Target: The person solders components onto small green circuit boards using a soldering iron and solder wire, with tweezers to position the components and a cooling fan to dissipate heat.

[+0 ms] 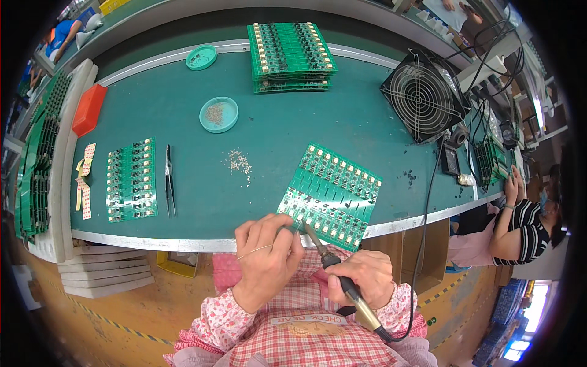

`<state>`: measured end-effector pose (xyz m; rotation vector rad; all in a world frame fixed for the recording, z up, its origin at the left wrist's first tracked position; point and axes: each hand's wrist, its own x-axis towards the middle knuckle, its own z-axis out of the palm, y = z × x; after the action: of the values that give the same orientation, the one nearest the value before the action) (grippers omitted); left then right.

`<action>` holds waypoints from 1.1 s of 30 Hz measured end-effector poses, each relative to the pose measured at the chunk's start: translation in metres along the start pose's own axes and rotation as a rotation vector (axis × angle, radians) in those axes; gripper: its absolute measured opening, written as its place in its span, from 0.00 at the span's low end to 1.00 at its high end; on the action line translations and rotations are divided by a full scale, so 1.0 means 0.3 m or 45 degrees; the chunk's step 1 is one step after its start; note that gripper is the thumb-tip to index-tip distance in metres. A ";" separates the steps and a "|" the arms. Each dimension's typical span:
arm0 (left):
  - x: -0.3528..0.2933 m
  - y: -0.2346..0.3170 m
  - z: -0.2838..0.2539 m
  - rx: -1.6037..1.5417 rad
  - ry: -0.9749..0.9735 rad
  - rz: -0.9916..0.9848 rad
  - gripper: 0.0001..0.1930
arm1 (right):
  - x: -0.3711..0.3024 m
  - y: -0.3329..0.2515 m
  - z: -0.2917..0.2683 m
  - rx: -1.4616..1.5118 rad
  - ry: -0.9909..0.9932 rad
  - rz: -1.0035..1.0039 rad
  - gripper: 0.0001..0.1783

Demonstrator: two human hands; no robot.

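Note:
A green circuit board panel [333, 189] lies tilted near the table's front edge, lined with rows of small white and black components. My right hand [370, 278] grips a soldering iron [327, 257], its tip reaching the board's near left part. Close to that tip, my left hand [269, 248] has its fingers pinched together at the board's near edge. Whatever they pinch is too small or hidden to name. Left of the board, tiny pale parts [238, 164] are scattered on the green table mat [269, 131]. A pair of tweezers [170, 183] lies beside another board panel [131, 180].
Stacked boards [292, 58] stand at the back, with two teal dishes, a nearer one [219, 115] and a farther one [202, 57]. A black fan [422, 95] stands back right. The iron's cord [425, 226] loops at the right. A red bin [89, 110] sits far left. Another person [520, 226] is at the right.

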<state>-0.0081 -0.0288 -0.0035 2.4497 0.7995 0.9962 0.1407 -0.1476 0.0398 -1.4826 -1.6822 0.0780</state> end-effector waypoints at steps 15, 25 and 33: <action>-0.001 -0.006 -0.009 -0.037 -0.010 0.019 0.10 | 0.006 -0.013 -0.009 -0.205 -0.154 -0.090 0.10; -0.016 -0.015 -0.019 -0.087 -0.022 0.034 0.07 | -0.049 0.059 -0.014 -0.391 0.208 0.122 0.18; -0.023 -0.038 -0.069 -0.062 -0.051 0.017 0.06 | -0.051 0.099 0.087 -0.471 0.207 0.291 0.23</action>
<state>-0.0312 -0.0217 0.0011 2.4284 0.7383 0.9573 0.1462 -0.1393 -0.0014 -1.8989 -1.4421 -0.2371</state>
